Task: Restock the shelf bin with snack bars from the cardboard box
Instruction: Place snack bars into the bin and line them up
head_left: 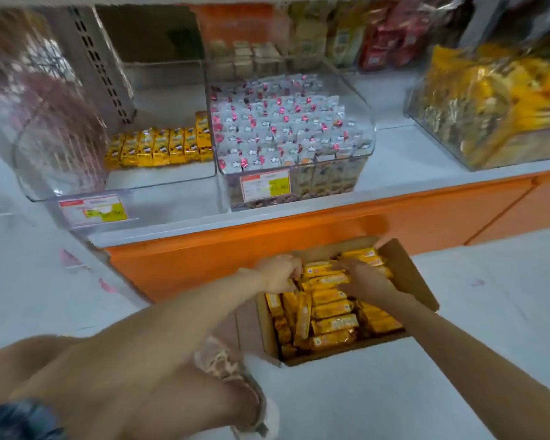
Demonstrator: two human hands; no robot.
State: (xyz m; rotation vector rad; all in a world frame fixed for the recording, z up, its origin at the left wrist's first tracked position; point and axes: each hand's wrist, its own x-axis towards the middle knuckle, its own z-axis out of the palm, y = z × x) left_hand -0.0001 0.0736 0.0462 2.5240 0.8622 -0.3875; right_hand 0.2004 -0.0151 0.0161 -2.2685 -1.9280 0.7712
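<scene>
Down on the floor, both hands reach into the open cardboard box [407,274] of yellow snack bars [331,323]. Left hand [280,271] looks curled around bars; right hand [367,279] lies flat, fingers spread on them. Clear shelf bin [118,188] above holds one short row.

Snack bars [327,308] in cardboard box [416,281] below shelf bin [121,185]

The scene is viewed from a single head-worn, wide-angle camera, aimed forward and steeply down. The cardboard box [407,274] on the floor [489,312] is seen from close above, at arm's reach. The shelf [394,154] with its clear bins is seen farther off, across the upper frame, with edges bent by the lens.
</scene>
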